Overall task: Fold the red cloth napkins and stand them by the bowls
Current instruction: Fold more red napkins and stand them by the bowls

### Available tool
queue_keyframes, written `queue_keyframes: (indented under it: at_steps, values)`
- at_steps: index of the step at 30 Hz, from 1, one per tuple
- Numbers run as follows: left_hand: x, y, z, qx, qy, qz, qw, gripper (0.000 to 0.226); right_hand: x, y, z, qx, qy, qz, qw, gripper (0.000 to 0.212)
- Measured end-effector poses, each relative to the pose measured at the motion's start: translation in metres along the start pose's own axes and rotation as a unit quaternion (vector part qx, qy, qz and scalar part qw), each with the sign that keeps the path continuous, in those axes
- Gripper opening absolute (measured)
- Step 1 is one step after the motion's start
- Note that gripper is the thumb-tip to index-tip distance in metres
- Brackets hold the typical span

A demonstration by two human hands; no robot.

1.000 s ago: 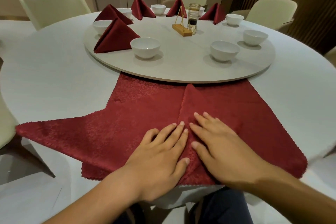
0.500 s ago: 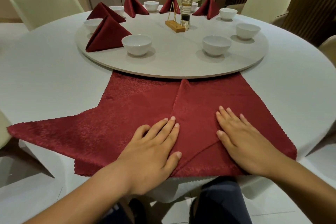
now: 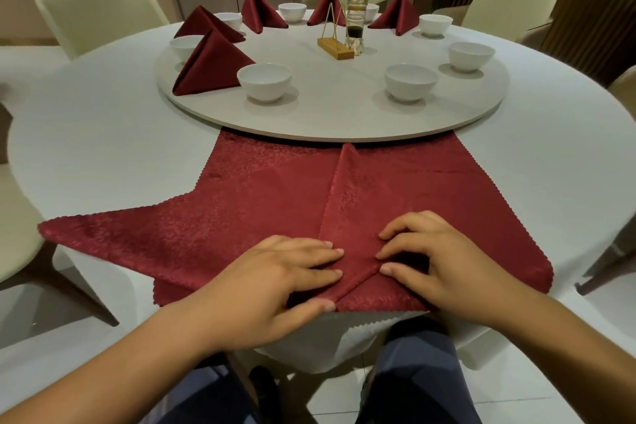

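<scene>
around the round white table [image 3: 103, 134] stand pale chairs [image 3: 99, 17].

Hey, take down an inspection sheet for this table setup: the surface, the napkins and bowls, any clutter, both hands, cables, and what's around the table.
surface: round white table with a raised turntable on it.
job's things: one red napkin lies flat at the near edge, its right flap folded to the centre and its far edge reaching the turntable rim. Five folded napkins stand on the turntable among white bowls.
clutter: wooden stand and glass jar near the turntable's middle.
grips: left hand lies flat, pressing the red napkin. Right hand is arched with fingertips on the folded flap; whether it pinches cannot be told.
cables: nothing seen.
surroundings: pale chairs round the table.
</scene>
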State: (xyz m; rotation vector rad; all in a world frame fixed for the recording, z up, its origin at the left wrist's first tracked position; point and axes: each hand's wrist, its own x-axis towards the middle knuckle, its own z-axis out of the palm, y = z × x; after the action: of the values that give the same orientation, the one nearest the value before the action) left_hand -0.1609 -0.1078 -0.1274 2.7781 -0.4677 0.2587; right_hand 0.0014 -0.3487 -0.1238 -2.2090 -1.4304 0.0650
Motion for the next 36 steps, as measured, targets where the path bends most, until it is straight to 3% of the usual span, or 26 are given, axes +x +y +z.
queue_keyframes:
  at_steps: [4,9,13,21,25,31,36]
  values:
    - [-0.018,-0.003,-0.002,0.008,-0.064,0.023,0.998,0.070,0.001,0.005,0.000,0.039,-0.011,0.022,0.999,0.022]
    - [-0.021,-0.006,0.002,-0.107,0.047,0.038,0.992,0.037,0.002,0.008,0.001,0.061,-0.014,0.032,0.997,0.024]
    - [-0.025,-0.006,0.010,-0.128,0.115,0.029,0.985,0.024,0.001,0.006,0.002,0.060,-0.014,0.032,0.998,0.023]
    - [-0.024,-0.005,0.011,-0.166,0.112,-0.011,0.980,0.022,-0.001,0.006,0.002,0.057,0.001,0.027,0.998,0.026]
    - [-0.024,-0.004,0.012,-0.151,0.127,-0.002,0.980,0.023,-0.004,-0.003,0.001,0.029,0.005,0.007,1.000,0.027]
    - [0.002,0.016,0.008,-0.118,0.210,-0.007,0.971,0.020,-0.001,-0.026,0.003,0.012,0.036,-0.073,0.997,0.024]
    - [0.015,0.031,0.010,-0.034,0.146,-0.005,0.989,0.034,-0.008,-0.007,-0.008,-0.039,0.021,-0.103,0.994,0.018]
